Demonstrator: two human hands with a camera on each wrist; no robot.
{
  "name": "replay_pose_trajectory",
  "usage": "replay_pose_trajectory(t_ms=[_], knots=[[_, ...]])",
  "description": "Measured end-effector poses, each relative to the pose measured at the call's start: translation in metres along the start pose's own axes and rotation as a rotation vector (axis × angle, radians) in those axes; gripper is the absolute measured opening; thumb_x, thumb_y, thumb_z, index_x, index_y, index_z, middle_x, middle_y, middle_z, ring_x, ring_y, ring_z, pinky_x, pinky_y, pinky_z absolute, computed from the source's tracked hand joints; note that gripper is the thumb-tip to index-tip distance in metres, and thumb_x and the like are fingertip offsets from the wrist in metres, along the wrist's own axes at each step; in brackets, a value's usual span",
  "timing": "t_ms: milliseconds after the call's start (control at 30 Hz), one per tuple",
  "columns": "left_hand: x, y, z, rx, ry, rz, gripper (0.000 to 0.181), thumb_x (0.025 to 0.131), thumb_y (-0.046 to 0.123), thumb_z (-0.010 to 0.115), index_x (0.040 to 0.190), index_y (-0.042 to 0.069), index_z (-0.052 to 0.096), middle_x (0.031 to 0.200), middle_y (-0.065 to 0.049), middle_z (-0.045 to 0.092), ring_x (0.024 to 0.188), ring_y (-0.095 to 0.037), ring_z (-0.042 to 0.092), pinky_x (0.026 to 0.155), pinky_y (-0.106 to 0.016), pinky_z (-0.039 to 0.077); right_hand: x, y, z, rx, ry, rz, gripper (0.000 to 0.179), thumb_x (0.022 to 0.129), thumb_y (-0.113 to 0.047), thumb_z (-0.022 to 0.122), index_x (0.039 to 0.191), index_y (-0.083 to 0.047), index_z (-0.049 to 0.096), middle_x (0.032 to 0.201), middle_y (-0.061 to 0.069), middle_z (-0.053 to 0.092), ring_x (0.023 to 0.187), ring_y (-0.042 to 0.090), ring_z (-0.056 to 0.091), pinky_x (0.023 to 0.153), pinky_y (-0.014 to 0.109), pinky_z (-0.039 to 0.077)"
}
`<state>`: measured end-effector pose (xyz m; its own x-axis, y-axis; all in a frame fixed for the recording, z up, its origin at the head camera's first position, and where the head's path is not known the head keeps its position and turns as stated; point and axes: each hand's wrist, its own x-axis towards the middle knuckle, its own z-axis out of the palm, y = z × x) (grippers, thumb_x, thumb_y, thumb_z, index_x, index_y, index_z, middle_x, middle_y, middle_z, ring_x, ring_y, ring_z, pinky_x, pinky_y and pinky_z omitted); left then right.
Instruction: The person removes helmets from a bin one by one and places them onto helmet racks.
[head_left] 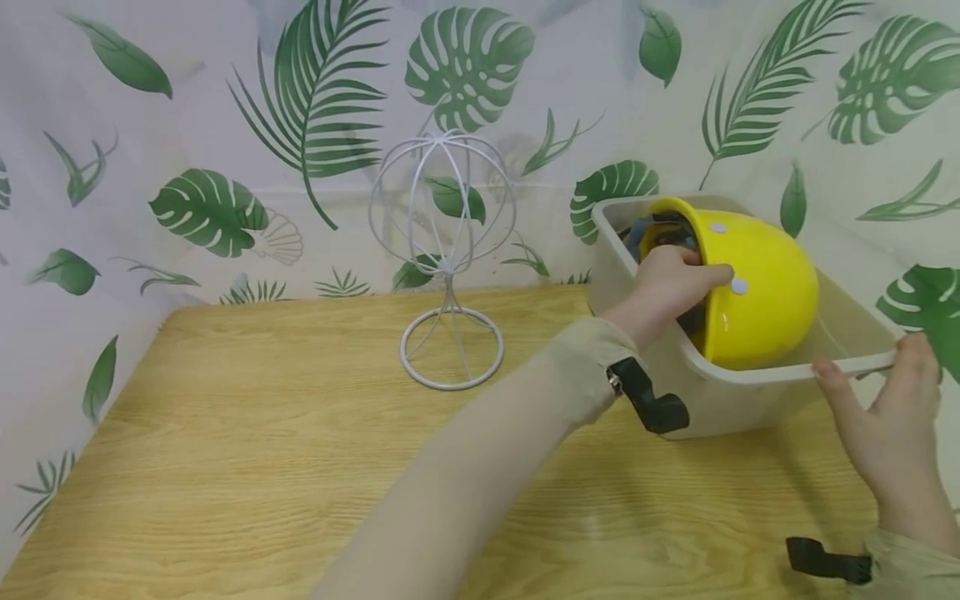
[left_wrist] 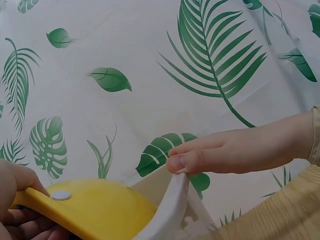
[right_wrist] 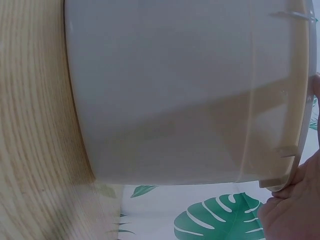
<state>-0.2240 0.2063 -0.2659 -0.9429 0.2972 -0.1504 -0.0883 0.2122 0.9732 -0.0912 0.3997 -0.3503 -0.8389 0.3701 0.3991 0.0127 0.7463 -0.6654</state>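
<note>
A yellow hard hat (head_left: 765, 287) with pale round studs is tipped on its side in a white plastic bin (head_left: 738, 408), its opening facing left. Dark straps and lining show inside the shell. My left hand (head_left: 667, 279) pinches the hat's brim, thumb on the outside and fingers within; the left wrist view shows that same grip beside a stud on the hat (left_wrist: 100, 205). At the bin's near right corner, my right hand (head_left: 896, 417) holds the rim, and the right wrist view has its fingers around the edge of the bin (right_wrist: 180, 100).
A white wire stand (head_left: 450, 267) with a round cage top and ring base stands left of the bin, near the back of the wood-grain table (head_left: 247, 450). Behind the table hangs a leaf-patterned sheet (head_left: 577, 83).
</note>
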Motion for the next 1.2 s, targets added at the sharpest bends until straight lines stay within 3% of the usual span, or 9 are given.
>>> replay_pose_trajectory(t_ms=[233, 467, 633, 833, 1200], knots=[[-0.001, -0.001, 0.007, -0.053, 0.119, 0.008, 0.019, 0.078, 0.017, 0.078, 0.091, 0.007, 0.068, 0.077, 0.003, 0.060, 0.065, -0.009, 0.057, 0.061, -0.024, 0.054, 0.000, 0.002, -0.001, 0.007, 0.023, -0.020, 0.078, 0.094, -0.034, 0.056, 0.150, -0.002, 0.012, 0.157, 0.017, -0.003, 0.141, 0.036, -0.004, 0.098, 0.073, -0.004], [0.004, -0.004, 0.006, -0.269, 0.193, 0.017, 0.019, 0.077, 0.009, 0.079, 0.091, 0.005, 0.068, 0.079, 0.002, 0.061, 0.067, -0.011, 0.060, 0.064, -0.027, 0.056, 0.001, 0.003, -0.002, 0.008, 0.015, -0.018, 0.080, 0.094, -0.034, 0.056, 0.150, -0.002, 0.010, 0.157, 0.017, -0.005, 0.141, 0.037, -0.008, 0.097, 0.073, -0.007], [0.005, -0.005, -0.002, -0.421, 0.195, 0.080, 0.018, 0.078, 0.008, 0.077, 0.090, 0.004, 0.065, 0.077, 0.001, 0.061, 0.064, -0.012, 0.059, 0.062, -0.028, 0.055, 0.001, 0.004, -0.002, 0.023, 0.022, -0.029, 0.080, 0.093, -0.031, 0.056, 0.151, -0.002, 0.010, 0.157, 0.017, -0.005, 0.141, 0.035, -0.007, 0.101, 0.069, -0.006], [0.004, -0.007, -0.022, -0.630, 0.177, 0.135, 0.018, 0.079, 0.004, 0.073, 0.094, 0.000, 0.065, 0.081, -0.004, 0.063, 0.068, -0.016, 0.061, 0.065, -0.030, 0.055, 0.001, 0.005, 0.001, 0.029, 0.016, -0.028, 0.081, 0.093, -0.032, 0.057, 0.151, -0.001, 0.009, 0.157, 0.017, -0.005, 0.141, 0.036, -0.009, 0.101, 0.069, -0.007], [-0.004, 0.006, -0.051, -1.016, 0.076, 0.186, 0.011, 0.080, -0.008, 0.066, 0.090, -0.004, 0.064, 0.089, -0.012, 0.066, 0.081, -0.022, 0.066, 0.077, -0.039, 0.056, -0.001, 0.006, 0.001, 0.004, 0.023, -0.019, 0.081, 0.095, -0.034, 0.054, 0.151, -0.002, 0.005, 0.157, 0.019, -0.006, 0.141, 0.038, -0.010, 0.102, 0.068, -0.006]])
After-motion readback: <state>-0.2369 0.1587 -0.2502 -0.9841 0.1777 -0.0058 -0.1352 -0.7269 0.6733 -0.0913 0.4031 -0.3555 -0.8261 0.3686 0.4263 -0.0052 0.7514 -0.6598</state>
